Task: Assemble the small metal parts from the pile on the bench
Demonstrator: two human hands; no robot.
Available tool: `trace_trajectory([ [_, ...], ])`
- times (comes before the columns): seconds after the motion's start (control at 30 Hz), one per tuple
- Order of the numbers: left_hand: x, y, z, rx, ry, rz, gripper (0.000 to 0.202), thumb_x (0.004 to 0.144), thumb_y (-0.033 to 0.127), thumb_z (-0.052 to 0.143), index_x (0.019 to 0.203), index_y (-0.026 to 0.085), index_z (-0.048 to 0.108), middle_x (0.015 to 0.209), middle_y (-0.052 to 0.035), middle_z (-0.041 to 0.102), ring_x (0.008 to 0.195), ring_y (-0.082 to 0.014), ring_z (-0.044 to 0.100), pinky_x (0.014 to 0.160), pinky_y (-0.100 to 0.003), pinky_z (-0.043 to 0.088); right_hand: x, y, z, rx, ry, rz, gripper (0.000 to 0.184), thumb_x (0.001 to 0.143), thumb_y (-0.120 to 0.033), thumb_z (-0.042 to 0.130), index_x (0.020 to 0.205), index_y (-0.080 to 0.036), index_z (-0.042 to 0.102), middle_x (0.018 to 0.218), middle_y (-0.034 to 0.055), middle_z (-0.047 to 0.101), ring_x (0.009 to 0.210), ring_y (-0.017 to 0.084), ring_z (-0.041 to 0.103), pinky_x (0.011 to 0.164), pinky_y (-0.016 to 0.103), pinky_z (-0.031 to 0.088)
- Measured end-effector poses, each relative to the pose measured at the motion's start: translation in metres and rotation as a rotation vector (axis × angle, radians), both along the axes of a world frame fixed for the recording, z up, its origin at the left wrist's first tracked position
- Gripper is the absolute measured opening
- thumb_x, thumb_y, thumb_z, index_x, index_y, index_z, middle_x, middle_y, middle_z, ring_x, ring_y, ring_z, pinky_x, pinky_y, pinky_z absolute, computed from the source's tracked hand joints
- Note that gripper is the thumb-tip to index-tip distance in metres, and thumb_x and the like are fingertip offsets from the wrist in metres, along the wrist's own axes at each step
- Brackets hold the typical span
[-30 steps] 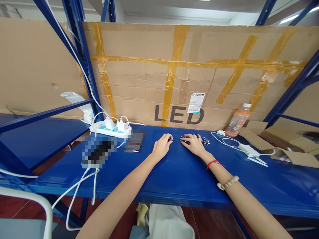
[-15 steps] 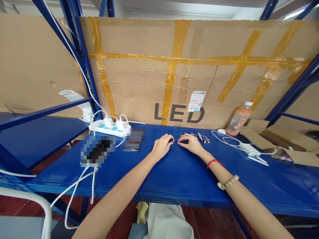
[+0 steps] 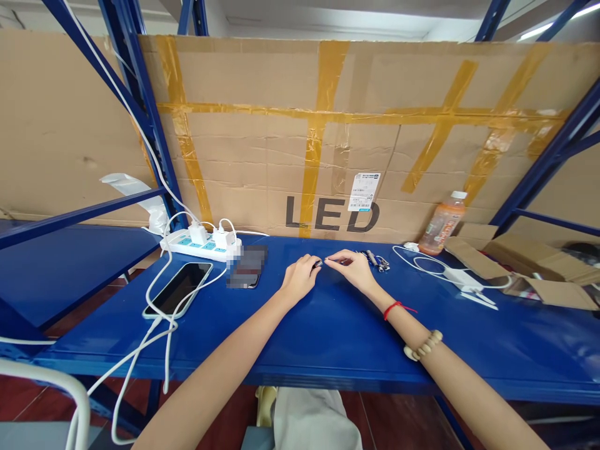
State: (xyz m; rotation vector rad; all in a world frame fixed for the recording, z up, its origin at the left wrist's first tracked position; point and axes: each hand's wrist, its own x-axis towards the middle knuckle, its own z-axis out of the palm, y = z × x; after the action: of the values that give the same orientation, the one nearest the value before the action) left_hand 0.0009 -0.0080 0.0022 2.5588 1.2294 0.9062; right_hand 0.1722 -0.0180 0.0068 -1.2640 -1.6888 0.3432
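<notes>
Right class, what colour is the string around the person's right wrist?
Red: the string sits on the right wrist, above a beaded bracelet; the head view shows it.

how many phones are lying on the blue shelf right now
2. One phone lies screen-up at the left with white cables beside it. A second, blurred phone lies just in front of the power strip, left of the hands.

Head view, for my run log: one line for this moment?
left hand: pinching small dark part | right hand: fingertips meeting it | surface: blue shelf | nearby: small metal parts
</notes>
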Motion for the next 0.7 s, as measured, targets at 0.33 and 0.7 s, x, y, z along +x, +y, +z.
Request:
trace_trajectory([
  [0.33, 0.0006, 0.0004, 0.0002, -0.021, 0.002, -0.036, 0.027, 0.091, 0.024, 0.034, 0.109, 0.022, 0.054, 0.102, -0.0036, 0.059, 0.097, -0.0159, 0.055, 0.082, -0.027, 0.045, -0.0056, 0.0007, -0.0052, 0.016, -0.004, 0.076, 0.029, 0.071, -0.047, 0.061, 0.072, -0.019, 0.069, 0.080, 0.0057, 0.065, 0.074, 0.016, 0.058, 0.062, 0.028, 0.044],
  [0.7, -0.0001, -0.0020, 0.0019, -0.016, -0.063, -0.036, 0.015, 0.088, 0.023, 0.041, 0.099, 0.022, 0.051, 0.101, -0.0007, 0.060, 0.095, -0.0153, 0.056, 0.076, -0.025, 0.045, -0.0036, -0.0012, -0.0002, 0.013, -0.023, 0.040, 0.031, 0.077, -0.045, 0.054, 0.086, -0.019, 0.068, 0.088, 0.0060, 0.064, 0.072, 0.014, 0.056, 0.061, 0.026, 0.043],
])
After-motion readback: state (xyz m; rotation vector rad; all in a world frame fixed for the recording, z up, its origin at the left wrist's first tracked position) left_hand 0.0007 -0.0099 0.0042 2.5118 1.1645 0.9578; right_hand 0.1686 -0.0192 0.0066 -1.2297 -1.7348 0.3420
